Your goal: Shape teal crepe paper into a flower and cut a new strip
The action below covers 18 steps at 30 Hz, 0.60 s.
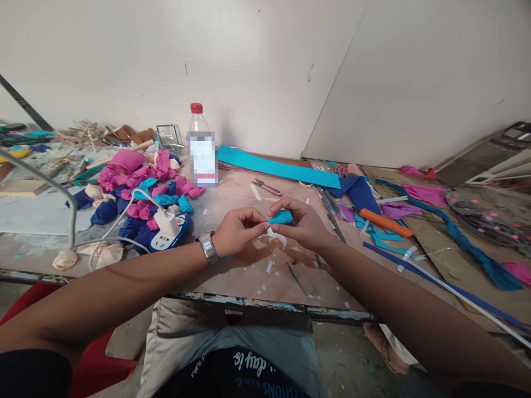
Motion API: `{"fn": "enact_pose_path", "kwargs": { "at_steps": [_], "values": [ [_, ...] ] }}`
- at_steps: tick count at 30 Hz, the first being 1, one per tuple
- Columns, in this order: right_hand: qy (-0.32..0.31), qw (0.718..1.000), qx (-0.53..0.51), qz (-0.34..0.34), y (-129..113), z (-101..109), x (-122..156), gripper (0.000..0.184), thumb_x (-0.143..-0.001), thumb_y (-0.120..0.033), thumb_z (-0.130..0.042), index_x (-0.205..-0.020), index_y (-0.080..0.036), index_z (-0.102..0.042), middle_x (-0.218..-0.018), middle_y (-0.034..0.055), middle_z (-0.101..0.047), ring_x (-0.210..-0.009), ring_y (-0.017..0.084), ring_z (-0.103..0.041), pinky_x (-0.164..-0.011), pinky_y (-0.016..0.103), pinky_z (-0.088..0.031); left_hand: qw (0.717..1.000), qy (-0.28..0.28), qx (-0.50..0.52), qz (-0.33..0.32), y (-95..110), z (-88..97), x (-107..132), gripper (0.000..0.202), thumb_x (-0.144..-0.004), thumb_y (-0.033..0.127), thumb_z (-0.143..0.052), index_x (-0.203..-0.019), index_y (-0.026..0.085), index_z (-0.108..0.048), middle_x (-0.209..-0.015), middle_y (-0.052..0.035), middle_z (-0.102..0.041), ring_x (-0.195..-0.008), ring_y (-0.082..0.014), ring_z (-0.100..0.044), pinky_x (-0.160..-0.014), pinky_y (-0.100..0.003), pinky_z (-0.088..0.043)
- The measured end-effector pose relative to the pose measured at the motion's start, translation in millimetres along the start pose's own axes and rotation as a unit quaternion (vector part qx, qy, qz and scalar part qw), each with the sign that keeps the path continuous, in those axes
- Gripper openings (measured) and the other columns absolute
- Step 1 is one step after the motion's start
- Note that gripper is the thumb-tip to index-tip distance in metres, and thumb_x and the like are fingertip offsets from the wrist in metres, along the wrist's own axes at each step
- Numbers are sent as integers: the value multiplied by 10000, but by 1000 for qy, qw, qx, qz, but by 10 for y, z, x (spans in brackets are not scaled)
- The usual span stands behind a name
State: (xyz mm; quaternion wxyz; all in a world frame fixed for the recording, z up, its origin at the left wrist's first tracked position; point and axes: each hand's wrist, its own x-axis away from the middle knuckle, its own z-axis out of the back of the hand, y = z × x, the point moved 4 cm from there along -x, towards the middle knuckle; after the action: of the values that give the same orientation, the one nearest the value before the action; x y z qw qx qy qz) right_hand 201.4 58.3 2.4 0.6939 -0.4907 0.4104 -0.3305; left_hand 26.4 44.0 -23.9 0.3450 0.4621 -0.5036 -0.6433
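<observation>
Above the middle of the table, my right hand is closed around a small bundle of turquoise material, crepe paper or cloth, I cannot tell which. My left hand, with a metal watch on the wrist, pinches at the bundle's left end with thumb and forefinger. A white strip shows just below the fingertips. Beyond the hands lie small thread snips. A long turquoise strip stretches across the back of the table.
To the left are crumpled pink, blue and turquoise bundles, a power strip with a cable, and a bottle with a red cap. An orange cutter, coloured scraps and a white rod lie on the right.
</observation>
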Motion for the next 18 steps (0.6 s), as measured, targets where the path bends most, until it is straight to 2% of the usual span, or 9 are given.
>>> {"fn": "enact_pose_path", "kwargs": {
  "at_steps": [11, 18],
  "values": [
    [8, 1000, -1, 4, -44, 2, 0, 379, -704, -372, -905, -957, -208, -676, -942, 35, -672, -809, 174, -613, -721, 301, -501, 1000, -7, 7, 6, 45, -17, 0, 331, -824, 450, -770, -795, 133, -681, -760, -56, -711, -687, -136, -603, -678, -271, -471],
    [-4, 999, 35, 27, -70, -12, 16, 281, -764, -283, -815, -991, -208, -667, -909, 23, -669, -763, 157, -594, -685, 279, -468, 1000, -3, 7, -2, 10, -13, 4, 296, -826, 412, -771, -813, 128, -691, -774, -54, -707, -698, -135, -603, -689, -273, -477]
  ]
}}
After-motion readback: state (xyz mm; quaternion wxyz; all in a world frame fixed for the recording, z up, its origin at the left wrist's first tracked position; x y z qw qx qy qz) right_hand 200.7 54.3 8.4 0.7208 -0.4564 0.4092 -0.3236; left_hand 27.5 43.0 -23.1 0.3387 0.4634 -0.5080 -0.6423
